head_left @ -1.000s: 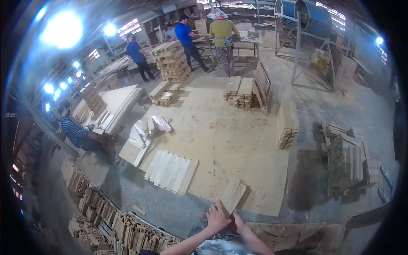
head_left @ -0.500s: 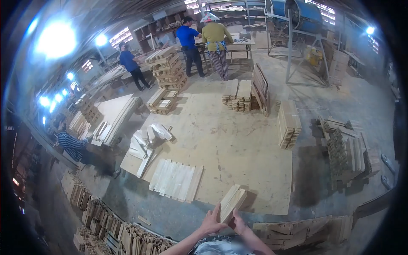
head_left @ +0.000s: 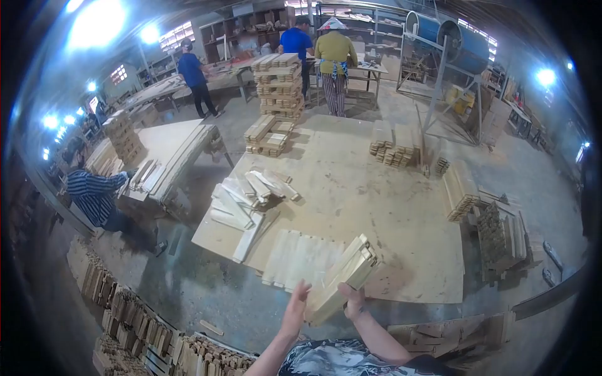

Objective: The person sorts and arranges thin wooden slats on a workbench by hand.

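Note:
A bundle of pale wooden slats [head_left: 342, 279] is held tilted in front of me, its slat ends uneven at the top. My right hand [head_left: 354, 302] grips it from the right side, thumb on the near face and fingers wrapped under. Beside the lower left edge of the bundle is my left hand [head_left: 295, 310], fingers stretched upward and not wrapped round the wood. Just beyond, a row of slats [head_left: 285, 260] lies side by side on the large board [head_left: 407, 250], partly hidden by the bundle. Loose slats [head_left: 235, 203] are piled crosswise farther left.
Stacked slats [head_left: 461, 191] stand at the board's right edge, more [head_left: 394, 144] at its back. A tall slat stack [head_left: 276, 88] rises at the far left. Bundled offcuts [head_left: 135, 319] line the lower left floor. One person [head_left: 94, 191] works at a left table; others stand behind.
The bundle has come up and closer, its top slats now uneven. My left hand's fingers have moved off its face to the side. The view has turned left.

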Motion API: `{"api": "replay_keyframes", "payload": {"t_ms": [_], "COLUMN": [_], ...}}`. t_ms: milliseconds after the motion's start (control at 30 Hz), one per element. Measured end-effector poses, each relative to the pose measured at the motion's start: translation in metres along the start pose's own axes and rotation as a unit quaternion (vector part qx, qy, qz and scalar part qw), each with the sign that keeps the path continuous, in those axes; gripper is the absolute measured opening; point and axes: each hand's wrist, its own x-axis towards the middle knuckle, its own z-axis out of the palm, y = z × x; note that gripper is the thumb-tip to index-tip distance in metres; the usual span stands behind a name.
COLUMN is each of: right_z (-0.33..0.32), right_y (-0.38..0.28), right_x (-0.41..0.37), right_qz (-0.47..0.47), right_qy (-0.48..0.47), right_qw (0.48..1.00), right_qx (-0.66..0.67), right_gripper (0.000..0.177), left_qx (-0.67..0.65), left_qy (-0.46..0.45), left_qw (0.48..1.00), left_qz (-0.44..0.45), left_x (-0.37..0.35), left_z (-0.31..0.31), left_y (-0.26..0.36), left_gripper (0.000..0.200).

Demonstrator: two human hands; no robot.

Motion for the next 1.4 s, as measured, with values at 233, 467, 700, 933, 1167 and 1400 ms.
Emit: {"api": "replay_keyframes", "payload": {"t_ms": [233,467,700,933,1167,1400], "right_z": [0.101,0.115,0.12,0.127,0.121,0.148], "right_y": [0.034,0.048,0.082,0.073,0.084,0.066], "right_x": [0.021,0.056,0.107,0.171,0.231,0.297], "right_qz": [-0.141,-0.034,0.117,0.103,0.104,0.057], "right_qy": [-0.118,-0.1,-0.028,0.044,0.185,0.191], "right_qw": [0.974,0.989,0.993,0.994,0.976,0.98], "right_qx": [-0.129,-0.108,0.01,0.007,0.046,-0.018], "right_gripper": [0.091,0.086,0.065,0.067,0.073,0.105], "left_qx": [-0.313,-0.212,0.253,0.196,0.14,-0.01], "left_qy": [0.032,0.069,-0.099,-0.156,-0.306,-0.303], "left_qw": [0.949,0.973,0.96,0.968,0.939,0.943], "left_qz": [-0.029,-0.059,0.07,0.015,-0.066,-0.136], "left_x": [0.012,0.04,0.081,0.163,0.261,0.341], "left_z": [-0.062,-0.086,-0.129,-0.137,-0.154,-0.177], "left_y": [0.039,0.041,0.097,0.098,0.123,0.124], "left_gripper": [0.108,0.093,0.101,0.112,0.112,0.107]}}
